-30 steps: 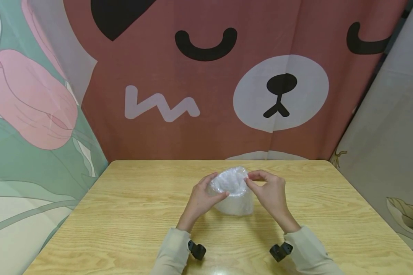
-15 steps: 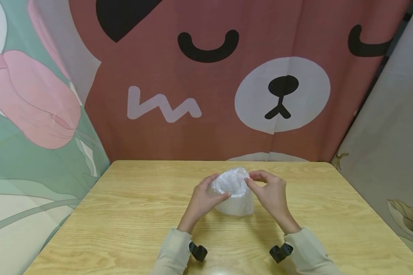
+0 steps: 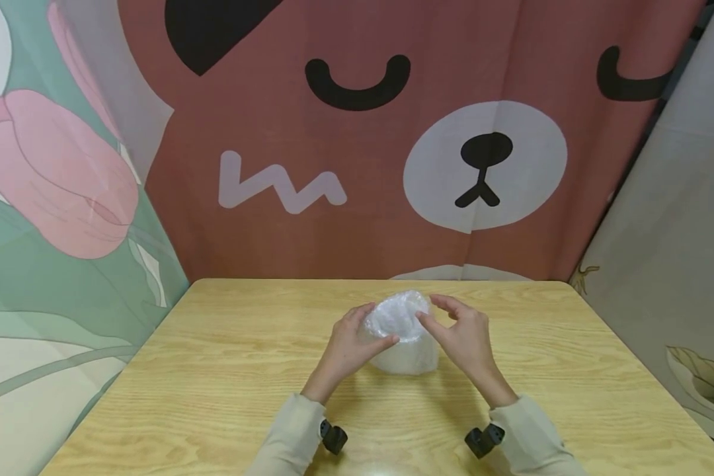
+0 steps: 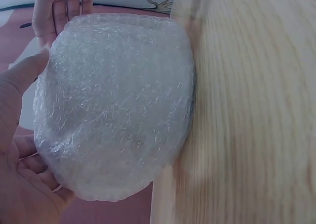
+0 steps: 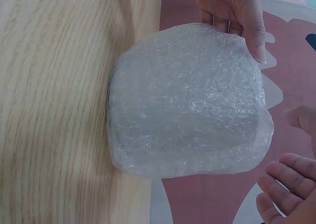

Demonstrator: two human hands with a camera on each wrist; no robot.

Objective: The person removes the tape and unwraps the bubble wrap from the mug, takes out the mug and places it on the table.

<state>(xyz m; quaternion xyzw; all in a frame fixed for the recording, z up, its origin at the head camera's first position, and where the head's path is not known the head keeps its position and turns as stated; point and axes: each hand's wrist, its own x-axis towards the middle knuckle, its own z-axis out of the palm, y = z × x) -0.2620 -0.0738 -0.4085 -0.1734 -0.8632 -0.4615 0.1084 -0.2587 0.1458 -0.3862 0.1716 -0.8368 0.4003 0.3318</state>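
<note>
A translucent bubble wrap bundle (image 3: 406, 354) stands upright on the wooden table (image 3: 244, 370), its top sunken and crinkled. Whatever lies inside it cannot be made out. My left hand (image 3: 348, 347) holds its left side, thumb across the near top rim and fingers behind. In the right wrist view the left hand's thumb (image 5: 253, 31) lies along the wrap's edge. On the other side my right hand (image 3: 465, 337) has thumb and fingers spread apart beside the top right edge. The right wrist view shows a small gap between these fingers (image 5: 289, 182) and the bubble wrap.
Behind the table hangs a brown curtain (image 3: 262, 244) with a bear's face. A floral curtain (image 3: 65, 277) is at the left and a pale one (image 3: 678, 251) at the right. Black cameras are strapped to both wrists.
My right thumb and fingers, which pinched the wrap's top right edge, have parted and let go. The left hand and the bundle stay nearly where they were.
</note>
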